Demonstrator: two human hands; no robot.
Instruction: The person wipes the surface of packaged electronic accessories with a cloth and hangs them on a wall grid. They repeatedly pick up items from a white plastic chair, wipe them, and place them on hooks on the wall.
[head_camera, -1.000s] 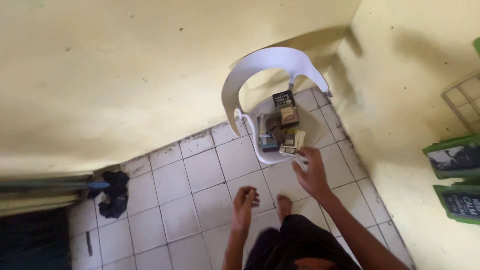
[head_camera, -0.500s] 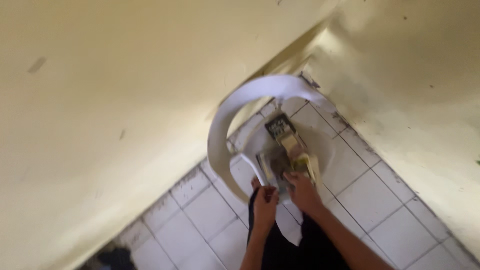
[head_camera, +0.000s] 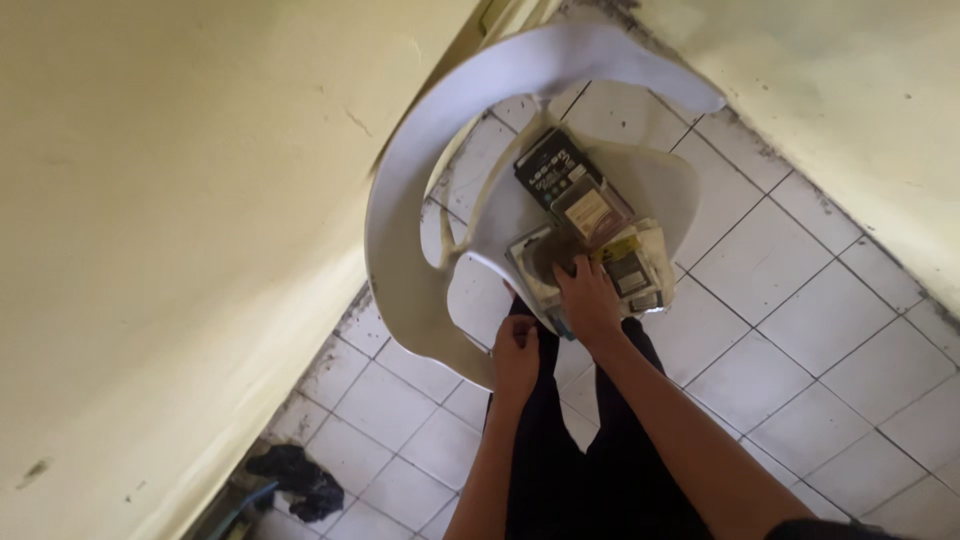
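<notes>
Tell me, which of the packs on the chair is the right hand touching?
The right hand rests on the clear-wrapped pack at the seat's front edge; the dark pack lies farther back, untouched.

On the white chair seat (head_camera: 660, 185) lies a dark rectangular package (head_camera: 552, 165), a pale-labelled flat pack (head_camera: 592, 212) beside it, and clear-wrapped packs (head_camera: 632, 268) under the right hand (head_camera: 588, 298)

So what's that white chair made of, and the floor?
The white chair looks like moulded plastic: one smooth, thin, curved piece with a dull sheen. The floor looks like glazed ceramic tile: pale, slightly shiny squares with dark grout lines, grimy near the walls.
</notes>
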